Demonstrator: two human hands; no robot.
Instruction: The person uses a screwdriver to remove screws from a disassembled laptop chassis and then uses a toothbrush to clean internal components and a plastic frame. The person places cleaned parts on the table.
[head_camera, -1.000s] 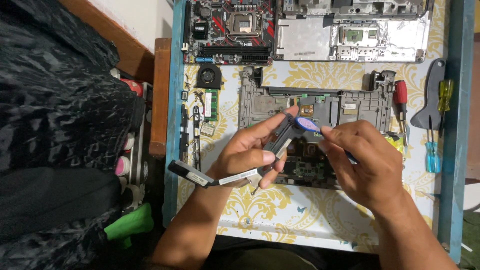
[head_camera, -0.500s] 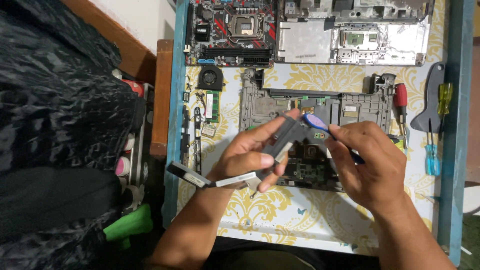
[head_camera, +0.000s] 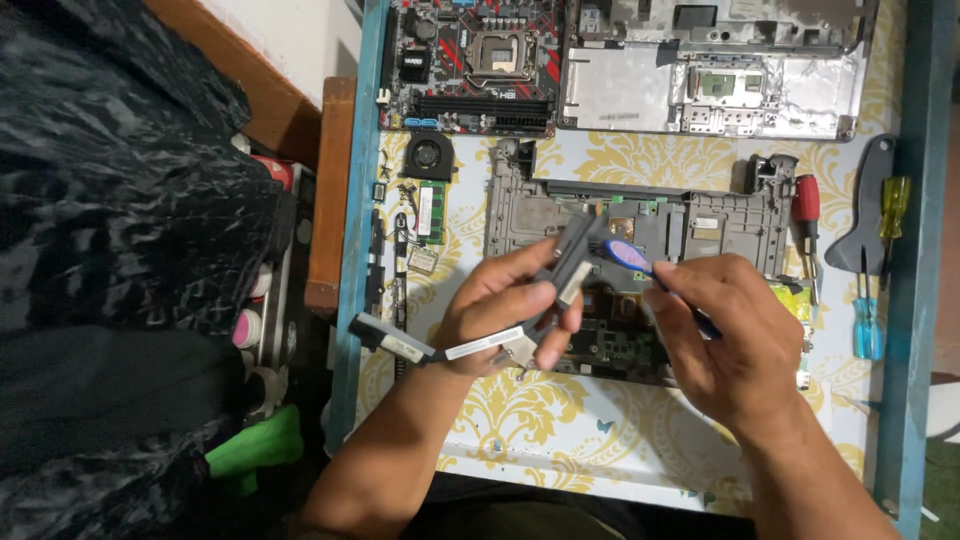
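The desk (head_camera: 560, 420) is showing a yellow damask pattern on pale cloth; above it a red-and-black motherboard (head_camera: 470, 60) is lying, and the brush head (head_camera: 625, 253) is looking blue, perhaps purplish.

— How is the table (head_camera: 600, 440) laid out?

— A laptop base (head_camera: 640, 215) is set at the middle. Behind it, a motherboard (head_camera: 470, 65) is placed to the left and a laptop cover (head_camera: 710, 75) to the right.

— And at the sides?

— A small fan (head_camera: 428, 155) and a memory stick (head_camera: 428, 212) are laid left of the base; screwdrivers (head_camera: 868, 290) are lined up to its right. A long metal part (head_camera: 480, 320) is held above the base's front edge in the left hand (head_camera: 505, 310), with a brush (head_camera: 640, 265) in the right hand (head_camera: 735, 340) just beside it.
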